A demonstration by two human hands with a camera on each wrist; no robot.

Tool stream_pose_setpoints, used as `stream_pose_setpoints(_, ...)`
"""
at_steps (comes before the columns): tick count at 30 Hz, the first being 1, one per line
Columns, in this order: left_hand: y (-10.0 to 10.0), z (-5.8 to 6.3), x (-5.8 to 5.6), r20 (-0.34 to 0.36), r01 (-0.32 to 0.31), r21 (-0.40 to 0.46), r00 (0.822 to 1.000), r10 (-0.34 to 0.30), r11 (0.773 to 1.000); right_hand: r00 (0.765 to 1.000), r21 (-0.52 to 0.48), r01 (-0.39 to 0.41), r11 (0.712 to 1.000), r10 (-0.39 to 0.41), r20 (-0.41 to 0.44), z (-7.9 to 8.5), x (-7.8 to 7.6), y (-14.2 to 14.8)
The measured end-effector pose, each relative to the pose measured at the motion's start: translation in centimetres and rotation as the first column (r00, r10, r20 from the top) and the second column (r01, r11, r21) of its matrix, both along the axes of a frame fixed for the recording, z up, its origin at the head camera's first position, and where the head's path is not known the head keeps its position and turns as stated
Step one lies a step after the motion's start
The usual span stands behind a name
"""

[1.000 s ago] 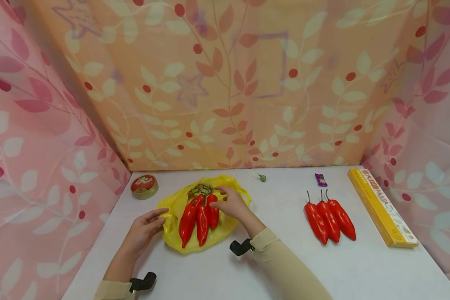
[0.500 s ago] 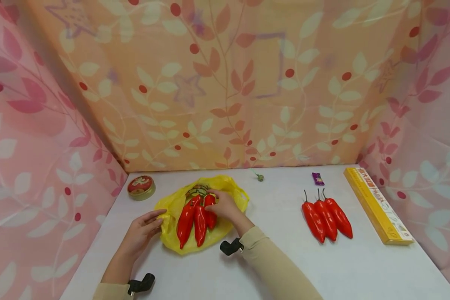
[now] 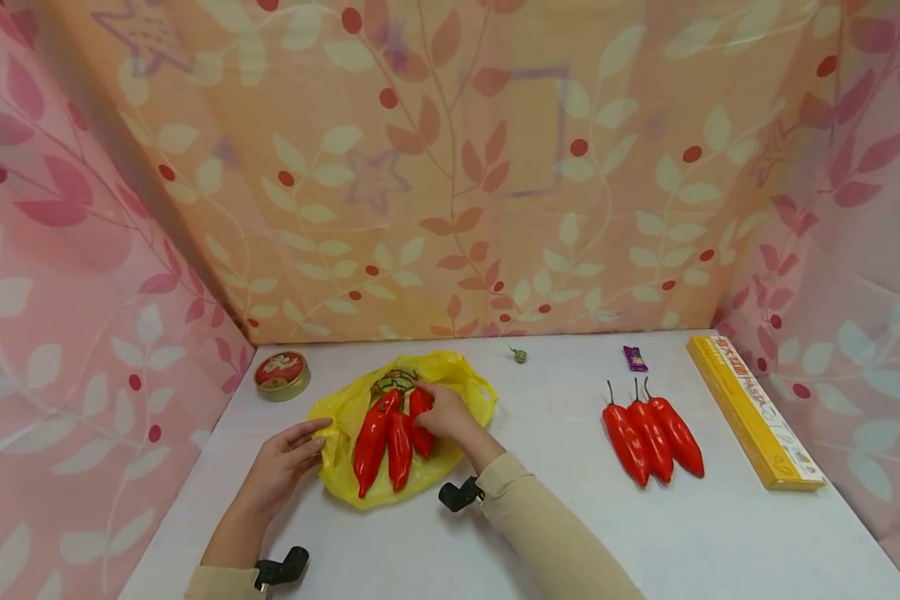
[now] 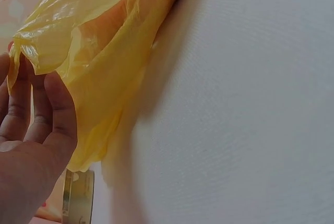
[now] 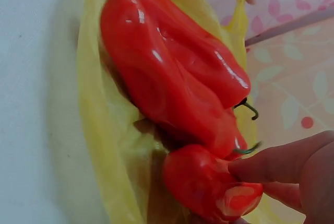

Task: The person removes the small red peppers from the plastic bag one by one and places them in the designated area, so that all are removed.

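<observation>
A yellow plastic bag (image 3: 450, 371) lies spread on the white table, with three glossy red chili peppers on it. My left hand (image 3: 276, 467) pinches the bag's left edge; the left wrist view shows the plastic (image 4: 47, 51) between its thumb and fingers. At the bag's right side, my right hand (image 3: 450, 414) grips the rightmost chili pepper (image 3: 423, 442) near its stem end. Up close in the right wrist view, thumb and fingers press on this pepper (image 5: 195, 179). The other two peppers (image 5: 156, 78) lie beside it, green stems showing.
Three more red chili peppers (image 3: 651, 442) lie side by side on the right. Beyond them are a purple wrapped candy (image 3: 634, 358) and a yellow pasta box (image 3: 757, 417). A round red-and-gold tin (image 3: 282, 377) stands back left; a small green lollipop-like item (image 3: 520, 356) lies behind.
The head view has shifted slightly. My right fingers have moved a little down and closed around the rightmost pepper. The left hand stays at the bag's edge.
</observation>
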State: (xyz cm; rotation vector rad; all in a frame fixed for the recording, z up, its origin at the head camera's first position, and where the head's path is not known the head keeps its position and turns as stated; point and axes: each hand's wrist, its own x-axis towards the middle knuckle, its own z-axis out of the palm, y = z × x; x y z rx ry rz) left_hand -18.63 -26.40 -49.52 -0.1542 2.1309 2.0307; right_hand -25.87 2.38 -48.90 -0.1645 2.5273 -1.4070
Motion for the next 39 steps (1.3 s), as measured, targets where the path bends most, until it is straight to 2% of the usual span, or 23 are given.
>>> stream_pose_setpoints(7, -0.2, 0.0, 0.1, -0.008, 0.002, -0.012, 1.000, -0.002, 1.000, 0.999, -0.039, -0.035, 0.999, 0.036, 0.023, 1.6, 0.9, 1.0)
stream_pose_setpoints(14, -0.2, 0.2, 0.2, -0.012, 0.006, -0.004, 1.000, -0.006, 1.000, 0.995, -0.129, -0.067, 0.989, 0.077, 0.067, 2.9, 1.9, 2.4)
stream_pose_setpoints(18, -0.2, 0.2, 0.2, -0.015, 0.008, -0.008, 1.000, -0.008, 1.000, 0.993, -0.149, -0.086, 0.985, 0.096, 0.064, 3.1, 2.2, 3.4)
stream_pose_setpoints(23, -0.2, 0.1, 0.1, -0.010, 0.006, -0.008, 1.000, -0.006, 1.000, 0.994, -0.176, -0.105, 0.979, 0.110, 0.018, 3.6, 2.6, 4.8)
stream_pose_setpoints(29, -0.3, 0.0, 0.0, -0.019, 0.012, -0.002, 1.000, -0.012, 1.000, 0.997, -0.191, -0.076, 0.979, 0.072, -0.027, 4.0, 3.2, 6.1)
stream_pose_setpoints(39, -0.1, 0.1, 0.0, -0.023, 0.017, -0.002, 1.000, -0.017, 1.000, 0.995, -0.083, 0.037, 0.996, -0.044, -0.094, 4.9, 4.3, 9.4)
